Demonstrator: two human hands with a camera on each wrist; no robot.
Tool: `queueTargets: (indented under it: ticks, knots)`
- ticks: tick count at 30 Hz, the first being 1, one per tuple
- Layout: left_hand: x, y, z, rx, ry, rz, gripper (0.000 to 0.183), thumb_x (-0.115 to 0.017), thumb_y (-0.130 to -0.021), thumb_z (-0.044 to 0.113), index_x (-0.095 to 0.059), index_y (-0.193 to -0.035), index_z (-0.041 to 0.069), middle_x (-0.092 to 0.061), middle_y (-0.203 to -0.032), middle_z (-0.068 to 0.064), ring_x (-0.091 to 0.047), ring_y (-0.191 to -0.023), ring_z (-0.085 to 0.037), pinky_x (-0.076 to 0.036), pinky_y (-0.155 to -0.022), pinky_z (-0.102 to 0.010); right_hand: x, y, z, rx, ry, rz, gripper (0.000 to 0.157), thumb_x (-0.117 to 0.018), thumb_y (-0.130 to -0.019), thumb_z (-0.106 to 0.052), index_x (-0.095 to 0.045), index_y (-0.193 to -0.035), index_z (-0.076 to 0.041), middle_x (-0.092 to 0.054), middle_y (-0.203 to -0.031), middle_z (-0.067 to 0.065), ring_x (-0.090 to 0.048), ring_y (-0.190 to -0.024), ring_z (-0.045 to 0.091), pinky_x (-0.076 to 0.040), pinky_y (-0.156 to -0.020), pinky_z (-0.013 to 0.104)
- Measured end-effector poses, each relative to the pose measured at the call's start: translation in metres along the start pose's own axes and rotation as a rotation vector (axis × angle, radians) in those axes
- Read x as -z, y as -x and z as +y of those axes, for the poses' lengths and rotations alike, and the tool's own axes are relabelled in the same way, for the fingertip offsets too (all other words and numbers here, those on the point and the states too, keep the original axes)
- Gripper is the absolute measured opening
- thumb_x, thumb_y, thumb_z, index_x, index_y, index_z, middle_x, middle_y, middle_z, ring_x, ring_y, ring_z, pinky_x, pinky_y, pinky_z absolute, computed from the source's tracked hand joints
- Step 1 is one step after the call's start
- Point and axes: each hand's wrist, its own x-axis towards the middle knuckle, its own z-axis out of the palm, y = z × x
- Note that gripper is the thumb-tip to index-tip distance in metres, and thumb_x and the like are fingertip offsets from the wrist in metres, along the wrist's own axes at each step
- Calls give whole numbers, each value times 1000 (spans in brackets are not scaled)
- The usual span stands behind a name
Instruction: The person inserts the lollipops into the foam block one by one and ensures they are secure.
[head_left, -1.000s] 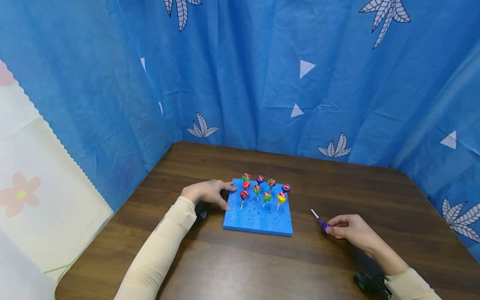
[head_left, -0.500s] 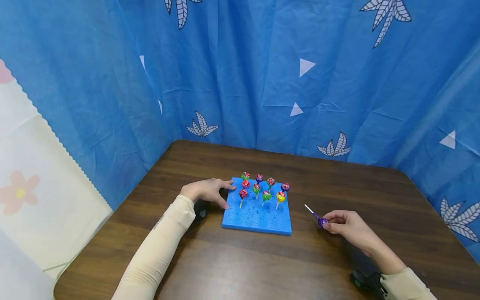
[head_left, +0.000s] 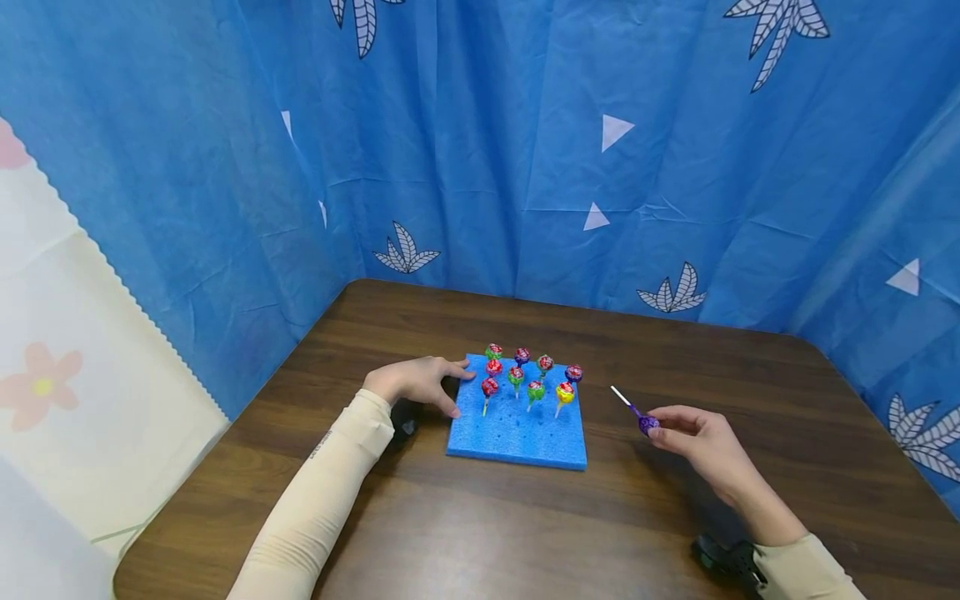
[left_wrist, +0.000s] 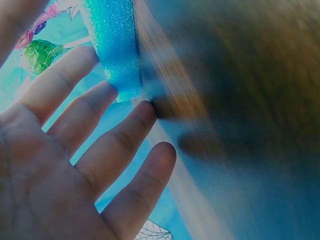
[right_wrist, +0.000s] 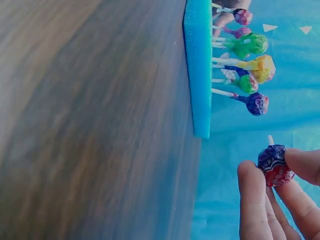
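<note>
In the head view a blue foam board (head_left: 517, 437) lies on the table with several wrapped lollipops standing in it, among them a yellow lollipop (head_left: 565, 393) and a dark red lollipop (head_left: 489, 387). At the board's left side, my left hand (head_left: 420, 383) touches the edge with fingers spread and fairly straight; the left wrist view shows fingertips against the foam (left_wrist: 117, 55). To the right of the board, my right hand (head_left: 701, 437) pinches a purple lollipop (right_wrist: 275, 165) by its wrapped head, between thumb and fingers. Its white stick points up and left, away from my palm.
Brown wood table (head_left: 465, 533) surrounds the board. Small holes show in the board's front half. A blue curtain (head_left: 480, 167) hangs behind the table, and a pale flowered cloth (head_left: 60, 333) hangs at left.
My right hand has risen a little, moving away from the table's front with the purple lollipop in its grip. The left hand stays at the board's edge.
</note>
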Motion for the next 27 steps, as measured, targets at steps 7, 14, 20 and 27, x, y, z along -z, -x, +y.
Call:
queueTargets:
  ticks: [7,14,20,27]
  knots:
    - [0,1,2,-5,3,-1,73,-80,-83,38,-49,-149,29,-25,-167,1,-23,-154,-33,-29,-121,-56,-5,-1,-2,38,-98,78,30,-66,-95,-2,-60,-118,16,-70,-94,-10,-73,-87,9,-60,-77,22]
    - [0,1,1,-4,5,0,74,-80,-83,39,-49,-149,30,-26,-167,1,-23,-154,-32,-29,-121,-56,-6,-3,-11,14,31,105,37,-70,-94,-14,-63,-122,9,-68,-96,-17,-67,-87,3,-56,-80,16]
    - [1,2,1,7,10,0,74,-80,-83,39,-49,-149,31,-25,-167,1,-22,-154,-33,-28,-121,-57,-9,-5,-17,15,54,100,42,-69,-96,-20,-62,-128,7,-67,-101,-19,-64,-91,3,-55,-82,15]
    - [0,1,1,0,8,-2,74,-80,-83,39,-49,-149,30,-25,-167,0,-22,-154,-33,-28,-121,-57,-10,-6,-23,41,17,107,39,-66,-98,-22,-65,-130,-1,-68,-103,-21,-65,-93,4,-53,-84,13]
